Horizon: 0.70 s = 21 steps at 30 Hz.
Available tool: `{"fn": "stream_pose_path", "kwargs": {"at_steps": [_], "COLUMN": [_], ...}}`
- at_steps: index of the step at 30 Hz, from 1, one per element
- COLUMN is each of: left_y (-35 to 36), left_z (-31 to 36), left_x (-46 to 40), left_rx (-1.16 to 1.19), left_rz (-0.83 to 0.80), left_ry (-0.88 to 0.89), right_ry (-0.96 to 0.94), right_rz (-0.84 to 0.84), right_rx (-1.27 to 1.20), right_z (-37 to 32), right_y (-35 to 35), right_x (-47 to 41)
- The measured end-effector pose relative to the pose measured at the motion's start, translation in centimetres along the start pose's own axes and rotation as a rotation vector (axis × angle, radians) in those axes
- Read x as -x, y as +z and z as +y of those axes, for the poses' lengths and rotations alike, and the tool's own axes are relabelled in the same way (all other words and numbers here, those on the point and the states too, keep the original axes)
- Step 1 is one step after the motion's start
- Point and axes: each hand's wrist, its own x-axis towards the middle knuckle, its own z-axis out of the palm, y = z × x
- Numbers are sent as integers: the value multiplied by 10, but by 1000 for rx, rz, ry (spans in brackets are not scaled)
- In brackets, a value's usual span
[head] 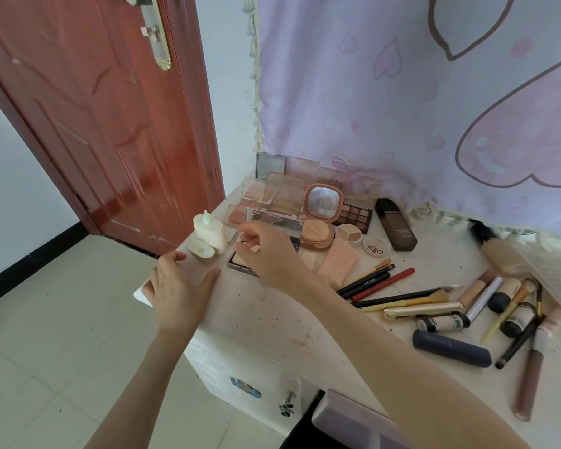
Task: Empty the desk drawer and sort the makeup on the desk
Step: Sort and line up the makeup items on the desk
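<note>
Left hand (178, 286) flat on the desk (272, 322) at its left edge, fingers spread and straight, gripping nothing. Right hand (266, 251) over the near-left group of compacts, fingers curled, pinching something small at the fingertips; too small to identify. Directly beneath it, flat powder compact (240, 261) with lid (272, 222) raised, mirror facing up.

Makeup spread over the desk top:
- Left edge: cream bottle (212, 233) upright, cap off; its cap (201, 250) lying just beside the base.
- Back-left corner: cluster of open clear-lidded blush palettes (279, 192), lids tilted up, packed touching.
- Right of those: round-mirror pink compact (319, 218) open, puff visible inside; dark eyeshadow palette (353, 216) just beside it.
- Small three-shade concealer pot (348, 234) and white round lid (375, 246) near the middle.
- Dark brown foundation bottle (395, 225) lying flat toward the back edge.
- Two peach sachets (336, 264) lying flat, near the right forearm.
- Middle: pencils and brushes (374, 280) fanned out, roughly parallel.
- Right side: loose pile of tubes, concealers, gold lipstick case (423, 310), navy tube (450, 348), brown lip gloss (530, 377) near the front-right corner.

Drawer front (240, 377) below the near-left corner, decorative knobs showing. Whether open or closed: cannot tell.
</note>
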Motion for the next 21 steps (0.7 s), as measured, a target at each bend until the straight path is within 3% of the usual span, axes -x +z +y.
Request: {"fn": "stream_pose_path", "kwargs": {"at_steps": [5, 9, 14, 21], "left_y": [-2, -2, 25, 76], "left_z": [4, 29, 89, 153], "left_x": [17, 34, 49, 45], "left_rx": [42, 64, 35, -269], "left_rz": [57, 78, -188, -519], "left_ry": [55, 460, 880, 956], "right_ry": [-25, 3, 172, 464], "right_rz": [80, 184, 359, 426], "right_rx": [-36, -3, 159, 447], "right_z": [6, 23, 66, 141], "right_y": [-30, -67, -123, -159], "right_x": [26, 37, 45, 31]}}
